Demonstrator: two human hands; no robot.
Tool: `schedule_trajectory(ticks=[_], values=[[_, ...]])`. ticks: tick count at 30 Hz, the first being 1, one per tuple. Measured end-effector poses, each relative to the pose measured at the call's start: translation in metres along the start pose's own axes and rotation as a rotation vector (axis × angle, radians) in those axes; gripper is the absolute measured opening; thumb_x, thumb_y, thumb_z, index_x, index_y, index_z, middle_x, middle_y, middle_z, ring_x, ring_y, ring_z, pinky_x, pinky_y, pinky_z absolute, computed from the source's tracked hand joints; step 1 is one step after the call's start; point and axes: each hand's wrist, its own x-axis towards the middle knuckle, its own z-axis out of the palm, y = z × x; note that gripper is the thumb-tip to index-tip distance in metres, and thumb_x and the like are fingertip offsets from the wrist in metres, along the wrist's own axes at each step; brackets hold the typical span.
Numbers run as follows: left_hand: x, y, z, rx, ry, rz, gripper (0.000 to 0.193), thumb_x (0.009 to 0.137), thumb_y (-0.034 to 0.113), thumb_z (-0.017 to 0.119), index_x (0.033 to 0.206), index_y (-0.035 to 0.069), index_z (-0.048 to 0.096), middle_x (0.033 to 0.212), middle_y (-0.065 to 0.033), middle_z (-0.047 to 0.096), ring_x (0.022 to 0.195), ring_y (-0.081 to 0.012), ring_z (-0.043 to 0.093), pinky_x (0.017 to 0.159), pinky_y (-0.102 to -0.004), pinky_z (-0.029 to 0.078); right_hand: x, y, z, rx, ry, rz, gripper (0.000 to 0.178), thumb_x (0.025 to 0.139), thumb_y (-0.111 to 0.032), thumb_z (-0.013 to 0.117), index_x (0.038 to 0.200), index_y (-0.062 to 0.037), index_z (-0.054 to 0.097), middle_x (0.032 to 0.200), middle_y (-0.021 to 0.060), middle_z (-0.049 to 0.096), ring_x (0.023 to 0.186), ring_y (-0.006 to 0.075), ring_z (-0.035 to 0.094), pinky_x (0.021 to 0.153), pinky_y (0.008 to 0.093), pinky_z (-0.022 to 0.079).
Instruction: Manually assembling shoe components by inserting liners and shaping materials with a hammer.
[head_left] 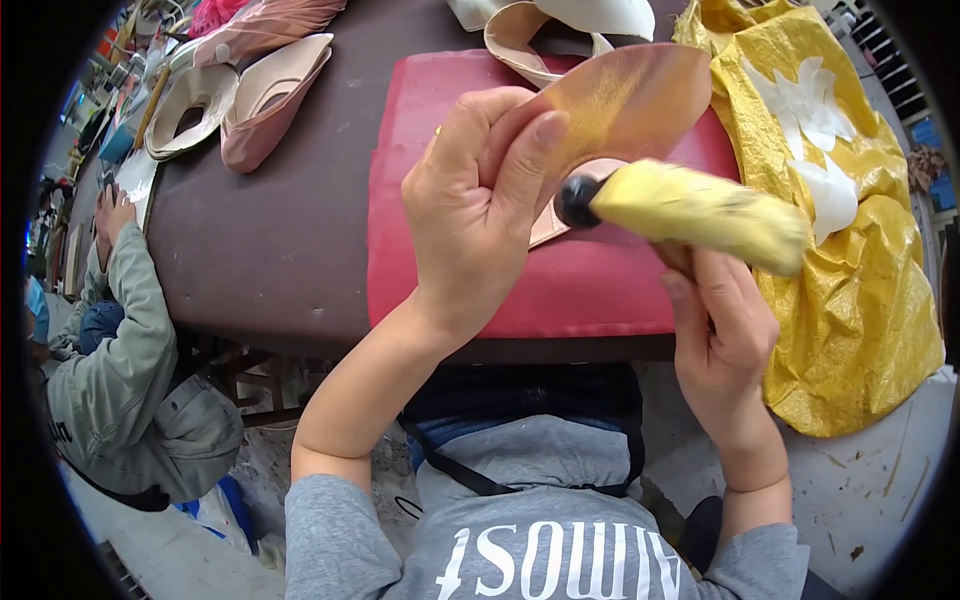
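My left hand [475,185] is raised over the red mat [450,285], thumb and fingers pinched on a curved, glossy pinkish-tan shoe piece [640,95]. My right hand [725,330] is closed on a short tool, hammer-like in shape, with a round black end [577,201] and a thick yellow-wrapped body [700,212]. The tool is smeared by motion, and the grip underneath is partly hidden. Its black end is close to the lower edge of the shoe piece. Behind both hands, a pale pink shoe part [548,228] shows on the mat, mostly covered.
Beige shoe uppers [515,40] stand at the mat's far edge. More uppers [275,105] lie on the brown table [270,240] at left. A yellow woven sack [850,330] with white cut pieces [825,195] hangs at right. Another person [125,330] works at the left.
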Motion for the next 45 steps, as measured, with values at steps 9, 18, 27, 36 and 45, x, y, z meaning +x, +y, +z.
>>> schedule_trajectory(ticks=[9, 18, 27, 36, 45], values=[[0.003, -0.009, 0.002, 0.014, 0.035, 0.070, 0.016, 0.099, 0.018, 0.057, 0.106, 0.003, 0.058, 0.090, -0.0043, 0.065, 0.072, -0.0093, 0.055, 0.063, -0.0229, 0.046, 0.012, -0.002, -0.004, 0.013, 0.039, 0.001, 0.041, 0.083, 0.007, 0.063, 0.123, 0.0010, 0.060, 0.097, 0.0105, 0.066, 0.072, 0.0205, 0.061, 0.064, 0.0302, 0.048], [-0.010, -0.011, -0.006, -0.044, 0.088, 0.037, 0.019, 0.099, 0.020, 0.057, 0.109, 0.004, 0.056, 0.087, -0.0023, 0.061, 0.071, -0.0079, 0.052, 0.063, -0.0220, 0.044, 0.008, 0.000, 0.002, 0.082, 0.207, -0.133, 0.040, 0.083, 0.005, 0.066, 0.122, -0.0018, 0.062, 0.087, 0.0077, 0.063, 0.061, 0.0182, 0.057, 0.055, 0.0307, 0.046], [-0.020, -0.017, -0.015, -0.082, 0.134, 0.028, 0.021, 0.101, 0.023, 0.055, 0.112, 0.005, 0.052, 0.089, -0.0010, 0.056, 0.073, -0.0064, 0.049, 0.066, -0.0205, 0.042, 0.001, -0.003, 0.011, 0.097, 0.281, -0.218, 0.040, 0.082, 0.003, 0.068, 0.121, -0.0040, 0.064, 0.081, 0.0056, 0.060, 0.054, 0.0167, 0.054, 0.048, 0.0308, 0.044], [-0.039, -0.009, -0.033, -0.008, 0.199, -0.185, 0.029, 0.103, 0.031, 0.049, 0.114, 0.005, 0.047, 0.099, -0.0016, 0.053, 0.084, -0.0066, 0.047, 0.078, -0.0202, 0.039, -0.011, -0.005, 0.018, -0.030, 0.114, -0.190, 0.041, 0.080, 0.002, 0.070, 0.120, -0.0048, 0.064, 0.082, 0.0051, 0.061, 0.054, 0.0166, 0.055, 0.047, 0.0300, 0.044], [-0.061, -0.023, -0.064, 0.158, 0.201, -0.148, 0.029, 0.103, 0.032, 0.048, 0.113, 0.005, 0.043, 0.096, -0.0020, 0.049, 0.078, -0.0086, 0.043, 0.072, -0.0222, 0.039, -0.010, -0.009, 0.016, 0.031, 0.259, -0.319, 0.037, 0.079, 0.002, 0.071, 0.115, -0.0025, 0.066, 0.080, 0.0044, 0.059, 0.052, 0.0147, 0.050, 0.045, 0.0289, 0.042]])
